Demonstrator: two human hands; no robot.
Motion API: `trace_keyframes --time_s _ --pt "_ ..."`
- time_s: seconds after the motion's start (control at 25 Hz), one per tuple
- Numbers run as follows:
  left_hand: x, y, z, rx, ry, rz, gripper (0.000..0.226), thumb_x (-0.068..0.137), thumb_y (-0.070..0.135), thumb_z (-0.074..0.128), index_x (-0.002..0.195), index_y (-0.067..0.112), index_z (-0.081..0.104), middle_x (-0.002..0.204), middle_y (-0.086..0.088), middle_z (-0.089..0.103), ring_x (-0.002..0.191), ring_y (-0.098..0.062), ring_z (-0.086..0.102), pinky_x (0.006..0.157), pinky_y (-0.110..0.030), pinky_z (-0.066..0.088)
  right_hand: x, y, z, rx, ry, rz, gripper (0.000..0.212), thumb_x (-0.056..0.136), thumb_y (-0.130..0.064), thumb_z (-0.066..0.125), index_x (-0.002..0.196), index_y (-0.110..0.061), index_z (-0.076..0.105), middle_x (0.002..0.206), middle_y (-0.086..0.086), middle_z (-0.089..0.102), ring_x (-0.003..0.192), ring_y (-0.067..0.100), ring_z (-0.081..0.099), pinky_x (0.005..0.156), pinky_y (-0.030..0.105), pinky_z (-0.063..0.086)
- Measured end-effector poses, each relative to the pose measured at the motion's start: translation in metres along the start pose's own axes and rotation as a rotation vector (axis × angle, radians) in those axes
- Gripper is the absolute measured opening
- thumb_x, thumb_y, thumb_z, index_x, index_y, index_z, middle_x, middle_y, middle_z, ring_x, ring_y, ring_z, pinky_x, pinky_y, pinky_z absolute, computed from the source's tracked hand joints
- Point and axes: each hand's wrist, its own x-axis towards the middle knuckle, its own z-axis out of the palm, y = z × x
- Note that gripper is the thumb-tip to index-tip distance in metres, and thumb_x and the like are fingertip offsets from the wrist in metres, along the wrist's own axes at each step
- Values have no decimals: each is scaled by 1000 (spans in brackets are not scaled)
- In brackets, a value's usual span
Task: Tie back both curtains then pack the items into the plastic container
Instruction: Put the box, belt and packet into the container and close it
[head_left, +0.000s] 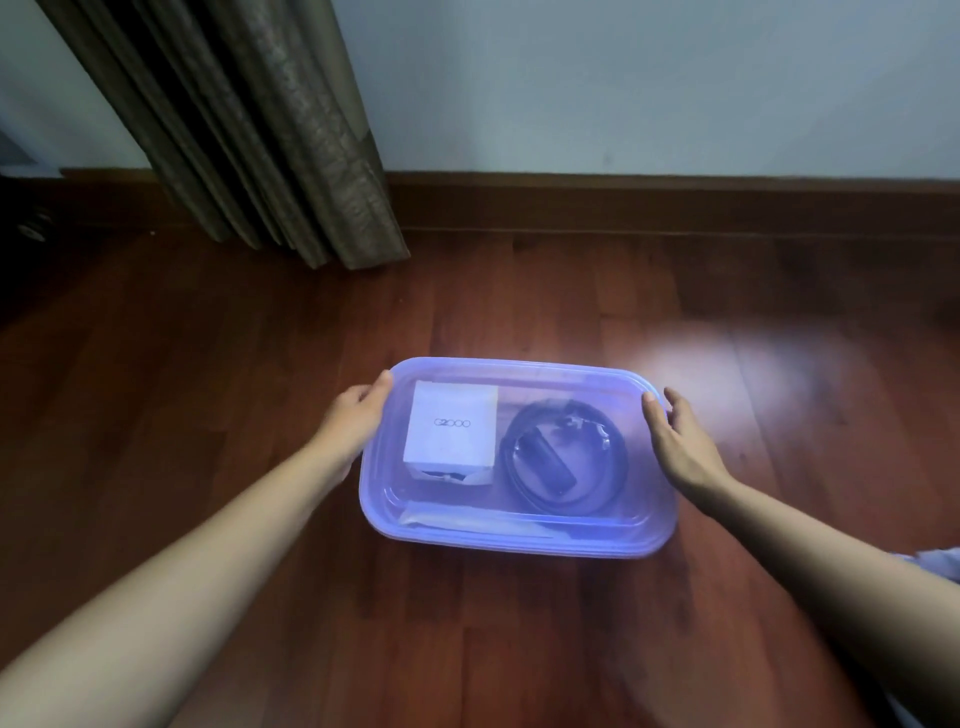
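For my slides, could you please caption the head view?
Left hand and right hand at the ends of a purple plastic container holding a white box and coiled black cable.
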Motion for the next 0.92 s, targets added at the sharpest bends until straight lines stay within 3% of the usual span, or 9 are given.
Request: trace_keyframes --time_s 0.16,0.24,0.36,0.48,0.56,0.64,0.72,0.8,0.92 --pt "20 10 6 -142 -107 -9 59 87 59 48 104 6 66 100 -12 72 92 -28 69 91 -49 51 14 -3 5 61 8 25 58 93 -53 38 137 -15 38 134 9 52 120 25 50 100 36 39" --pt "27 9 8 -105 -68 7 53 90 52 50 96 2 67 95 -15 72 90 -31 69 89 -50 52 17 -2 8 117 48 67 58 90 -57 43 133 -18 39 127 11 56 113 27 55 97 41 44" --pt "32 4 9 -50 -8 14 53 88 53 52 80 2 66 88 -18 71 85 -34 68 83 -49 53 18 -4 11 94 108 82 55 89 -56 46 131 -20 43 121 11 60 112 31 55 93 36 42" --pt "24 5 12 110 90 68 56 89 58 44 70 8 60 80 -15 67 80 -36 62 68 -40 48 15 -6 14 50 180 36 50 91 -52 46 130 -21 46 117 14 62 112 34 54 94 39 41" --pt "20 2 14 181 115 85 61 87 67 35 79 12 61 86 -8 65 83 -30 59 72 -34 45 11 -9 12 54 204 29 55 91 -53 45 135 -20 41 116 18 62 115 37 53 97 40 39" --pt "19 -11 13 79 62 13 85 70 88 26 101 18 64 103 -4 68 95 -26 63 87 -39 50 6 -9 7 43 156 86 67 90 -59 39 143 -20 31 127 19 57 123 38 47 102 40 35" --pt "11 -27 14 72 47 -53 98 60 96 20 109 22 62 108 -3 68 98 -26 64 87 -39 50 -7 -1 7 -5 76 143 77 85 -70 35 145 -23 24 135 19 51 126 40 45 105 43 32" --pt "-11 -32 19 123 81 -69 81 74 85 24 99 19 64 96 -3 66 90 -27 63 76 -32 46 -24 9 12 -38 50 182 81 78 -77 34 141 -25 30 134 18 52 123 40 47 105 45 35" --pt "-21 -37 29 261 228 -23 70 85 71 29 90 11 63 94 -11 65 93 -35 59 77 -36 46 -34 12 21 -28 126 204 80 73 -77 35 126 -20 48 124 18 59 115 41 52 98 44 40"
